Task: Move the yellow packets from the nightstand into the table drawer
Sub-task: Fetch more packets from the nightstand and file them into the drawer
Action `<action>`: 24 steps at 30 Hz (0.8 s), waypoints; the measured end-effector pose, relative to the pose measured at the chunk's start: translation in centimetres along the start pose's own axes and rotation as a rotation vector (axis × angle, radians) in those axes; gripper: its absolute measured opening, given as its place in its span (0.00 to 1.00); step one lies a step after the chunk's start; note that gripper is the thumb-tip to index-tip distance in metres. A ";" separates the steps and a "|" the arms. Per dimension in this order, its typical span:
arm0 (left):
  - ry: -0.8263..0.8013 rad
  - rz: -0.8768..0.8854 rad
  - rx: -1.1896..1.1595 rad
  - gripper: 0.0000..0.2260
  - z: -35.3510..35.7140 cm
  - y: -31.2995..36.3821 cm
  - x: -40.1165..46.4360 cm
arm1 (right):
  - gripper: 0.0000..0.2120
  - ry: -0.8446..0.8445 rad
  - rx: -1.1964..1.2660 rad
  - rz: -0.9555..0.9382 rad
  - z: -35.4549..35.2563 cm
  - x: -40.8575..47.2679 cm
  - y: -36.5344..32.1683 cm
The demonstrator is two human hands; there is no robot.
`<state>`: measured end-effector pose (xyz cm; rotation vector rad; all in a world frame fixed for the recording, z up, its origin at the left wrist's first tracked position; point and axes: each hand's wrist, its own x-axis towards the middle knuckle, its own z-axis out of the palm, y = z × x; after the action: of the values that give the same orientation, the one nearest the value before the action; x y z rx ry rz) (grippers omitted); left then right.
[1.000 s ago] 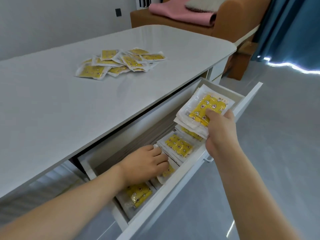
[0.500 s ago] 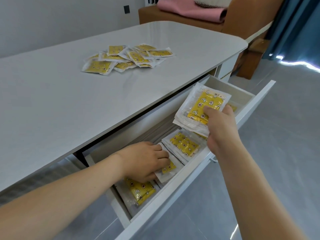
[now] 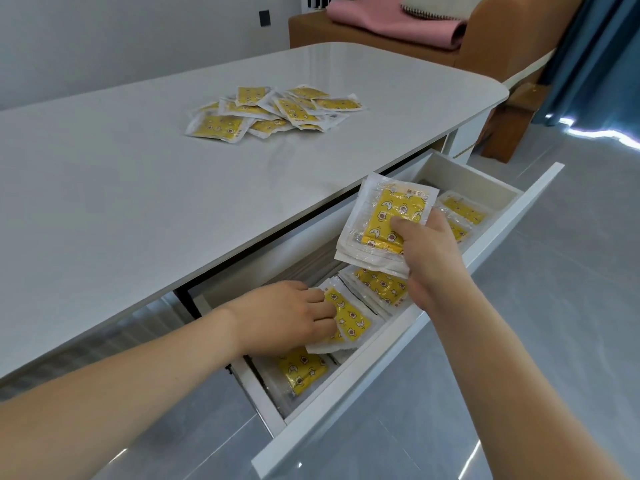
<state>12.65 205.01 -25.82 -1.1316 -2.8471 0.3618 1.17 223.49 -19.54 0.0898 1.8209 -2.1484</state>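
The white drawer (image 3: 408,344) under the tabletop stands pulled out, with several yellow packets (image 3: 303,370) lying flat inside. My right hand (image 3: 429,258) holds a small stack of yellow packets (image 3: 384,220) upright over the drawer's middle, thumb pressed on the top one. My left hand (image 3: 287,317) reaches into the drawer's near part, fingers on a yellow packet (image 3: 348,320) that rests on the others. A loose pile of yellow packets (image 3: 273,112) lies on the white tabletop (image 3: 138,188).
A brown sofa (image 3: 491,39) with a pink blanket (image 3: 391,19) stands behind the table. Blue curtains (image 3: 602,57) hang at the right. Grey tiled floor (image 3: 571,306) spreads beside the drawer front.
My left hand has pushed a packet further right in the drawer. My right hand's stack has dropped slightly lower toward the drawer.
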 end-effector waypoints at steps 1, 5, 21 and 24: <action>0.016 0.005 0.010 0.07 -0.1 0.1 -0.5 | 0.08 -0.005 -0.009 0.000 0.1 0.0 0.1; 0.030 0.008 -0.016 0.10 -0.5 1.0 -2.4 | 0.08 -0.028 -0.073 0.001 0.6 -0.2 0.5; -0.620 -0.978 -0.514 0.34 -1.9 0.9 -0.2 | 0.13 -0.098 -0.178 0.045 0.9 -0.3 0.1; -0.579 -0.945 -0.578 0.36 -2.1 1.2 -0.1 | 0.13 -0.097 -0.187 0.043 0.7 0.0 0.1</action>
<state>13.77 206.17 -24.08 0.5180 -3.6517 -0.2612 1.35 222.78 -19.47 -0.0177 1.9347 -1.9093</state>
